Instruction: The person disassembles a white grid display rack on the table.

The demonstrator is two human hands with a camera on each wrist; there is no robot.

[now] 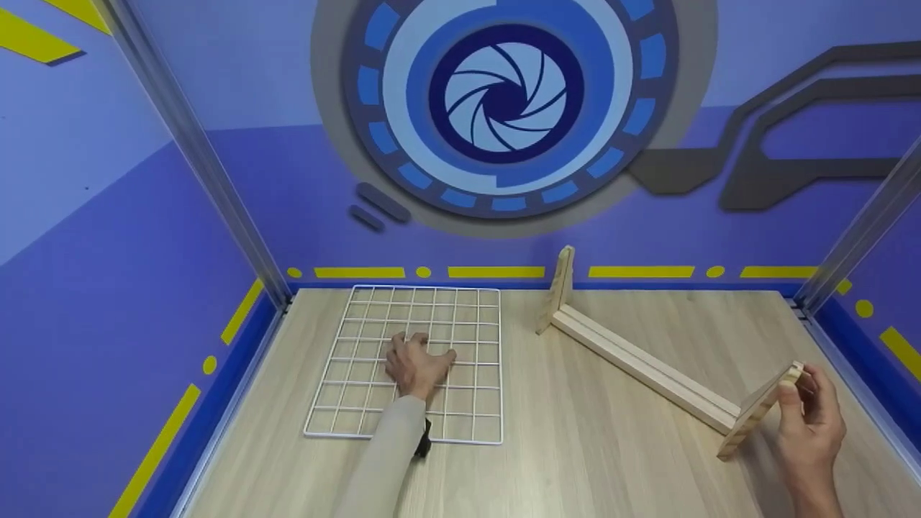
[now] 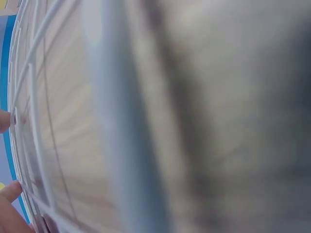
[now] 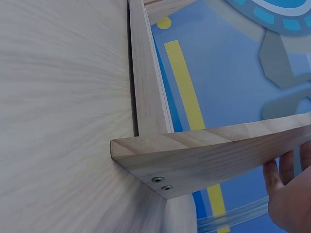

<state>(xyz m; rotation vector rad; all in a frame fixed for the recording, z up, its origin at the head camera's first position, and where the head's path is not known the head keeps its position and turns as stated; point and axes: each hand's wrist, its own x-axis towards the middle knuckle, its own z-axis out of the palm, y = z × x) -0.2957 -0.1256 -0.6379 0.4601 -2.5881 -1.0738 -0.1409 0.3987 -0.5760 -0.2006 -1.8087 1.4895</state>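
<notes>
A white wire grid panel (image 1: 403, 435) lies over the left part of the table. My left hand (image 1: 417, 365) is on its middle, fingers bent and spread with the tips at the wires. The left wrist view shows fingertips (image 2: 9, 191) right at the wires and the grid's near rim blurred up close. At right is a wooden stand (image 1: 647, 367), two end boards joined by a long grooved crossbar. My right hand (image 1: 811, 424) grips the upper end of its near end board (image 3: 194, 160), thumb on the near side. Two metal screws (image 3: 158, 179) show low on that board.
The light wood-grain table (image 1: 547, 460) ends at a blue-purple back wall (image 1: 288, 194) with printed graphics. Metal posts (image 1: 201, 165) rise at the back corners, with side walls left and right. A black band (image 1: 423, 440) is on my left wrist.
</notes>
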